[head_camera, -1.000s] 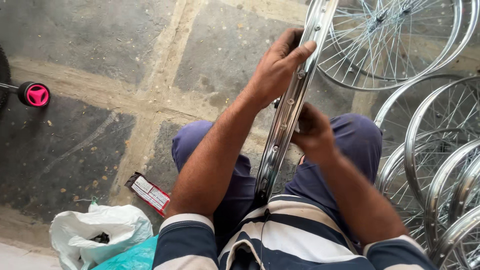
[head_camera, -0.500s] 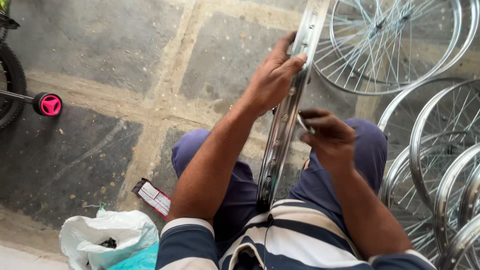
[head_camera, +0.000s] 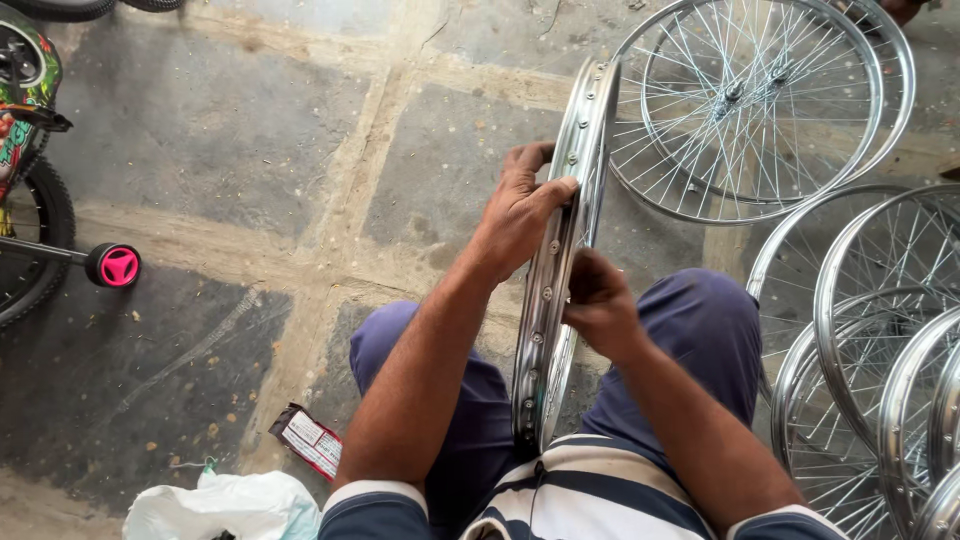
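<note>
Head view looking straight down, and the stone floor (head_camera: 250, 150) fills most of it, big grey slabs with pale joints; against that floor everything else is placed around the one landmark, the bare wheel rim (head_camera: 560, 270) standing on edge between the person's knees, its lower end down by the striped shirt, its upper end pointing away, likely held upright so the row of spoke holes faces the hands; beyond the rim's far end and off to its right lie two finished spoked wheels (head_camera: 750, 110) flat on the floor, and further right of the rim a stack of spoked wheels (head_camera: 880, 330) overlaps toward the frame edge; far left of the rim, a small bicycle with a pink stabiliser wheel (head_camera: 118, 266) pokes in; nearer, low and left of the rim, a white plastic bag (head_camera: 225, 508) and a small printed packet (head_camera: 310, 442); now the hands: left hand (head_camera: 520, 215) reaches forward with a straight forearm, fingers wrapped over the rim's outer edge, clamped on it to steady it; right hand (head_camera: 598, 300) is tucked against the rim's inner side, wrist bent, fingers curled closed, though what they pinch, if anything, I cannot tell
</note>
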